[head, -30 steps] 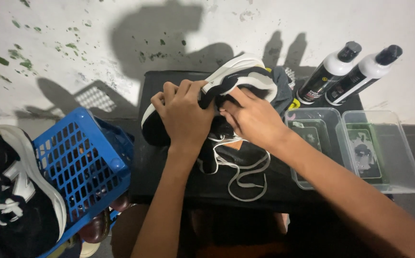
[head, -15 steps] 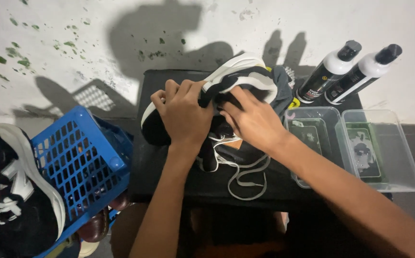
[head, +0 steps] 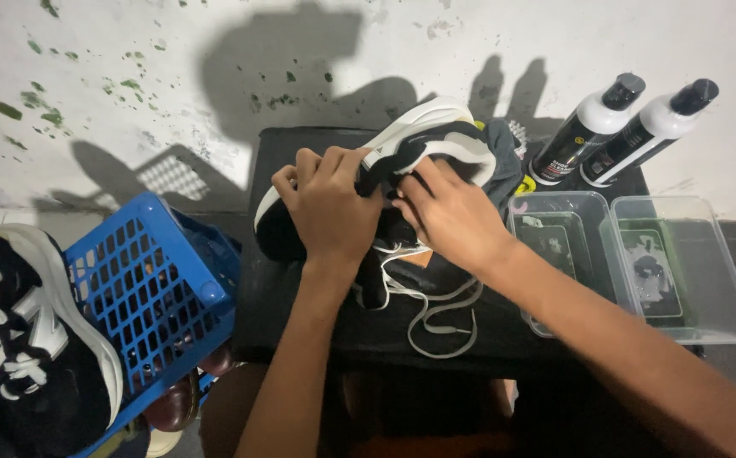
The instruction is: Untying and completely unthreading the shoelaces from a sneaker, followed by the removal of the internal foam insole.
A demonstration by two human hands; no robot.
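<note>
A black and white sneaker [head: 423,136] lies on its side on a black stool top [head: 300,322], sole toward the wall. My left hand [head: 327,203] grips its upper near the middle. My right hand [head: 448,216] presses on the shoe's opening just to the right, fingers curled into it. Loose white laces [head: 436,318] trail from the shoe across the stool toward me. A dark cloth [head: 504,157] lies bunched behind the shoe.
A blue plastic basket [head: 152,288] stands at the left, with another black and white sneaker [head: 20,339] beside it. Two clear plastic tubs [head: 639,267] sit at the right. Two black and white bottles [head: 618,127] lean against the stained white wall.
Both hands stay on the sneaker with only slight finger shifts. The view has drifted a little; the other sneaker at the left sits lower in frame.
</note>
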